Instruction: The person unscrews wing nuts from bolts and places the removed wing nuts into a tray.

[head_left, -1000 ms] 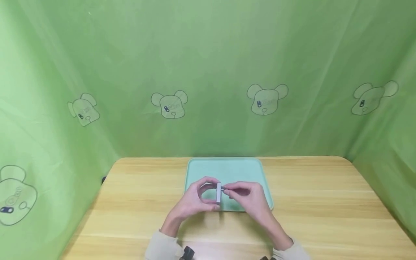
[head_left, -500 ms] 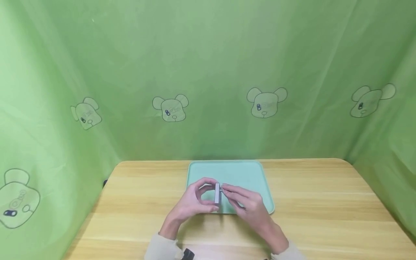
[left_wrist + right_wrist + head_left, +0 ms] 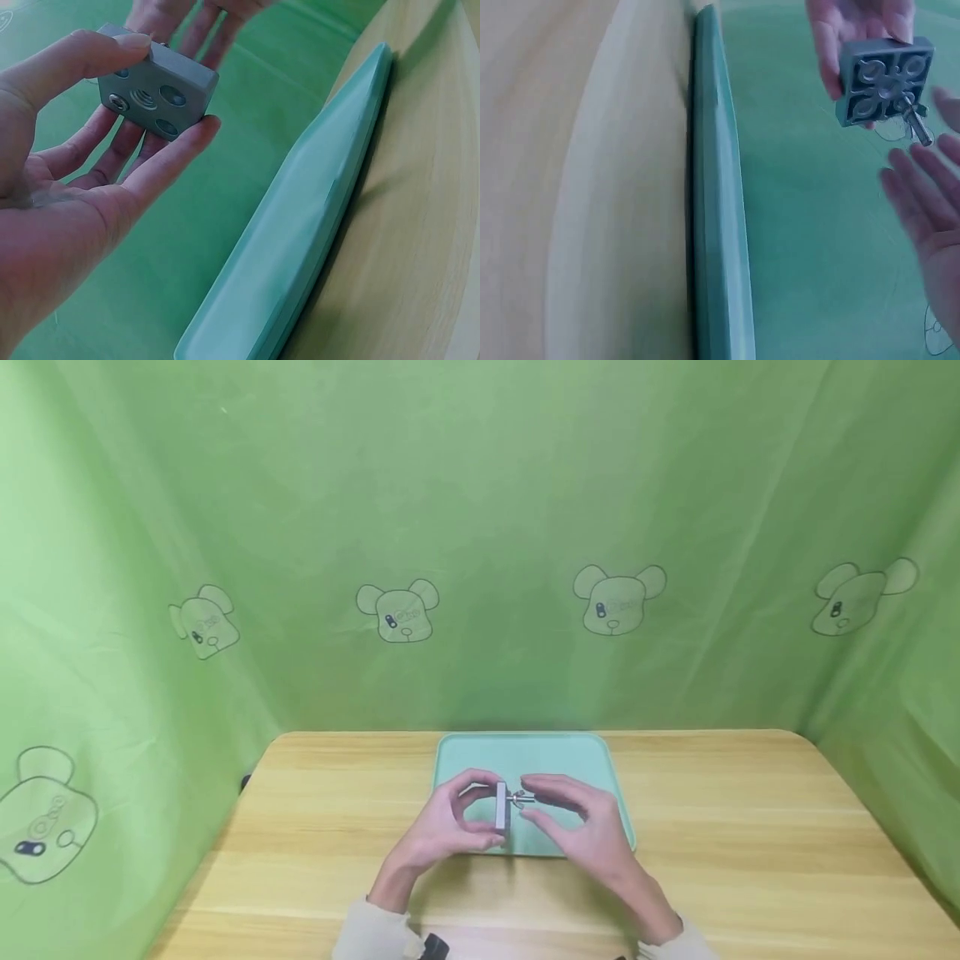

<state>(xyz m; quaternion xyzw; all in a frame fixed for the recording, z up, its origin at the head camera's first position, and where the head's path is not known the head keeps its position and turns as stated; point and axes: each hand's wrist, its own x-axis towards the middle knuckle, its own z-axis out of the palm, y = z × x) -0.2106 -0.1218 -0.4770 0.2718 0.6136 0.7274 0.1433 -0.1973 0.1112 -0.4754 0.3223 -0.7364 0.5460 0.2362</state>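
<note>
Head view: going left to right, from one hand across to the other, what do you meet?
Left hand → gray block → wing nut → right hand.

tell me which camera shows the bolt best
The right wrist view: the bolt looks largest there, jutting from a face of the block. The head view shows it side-on but smaller, pointing toward the right hand. In the left wrist view, the block hides its shaft.
</note>
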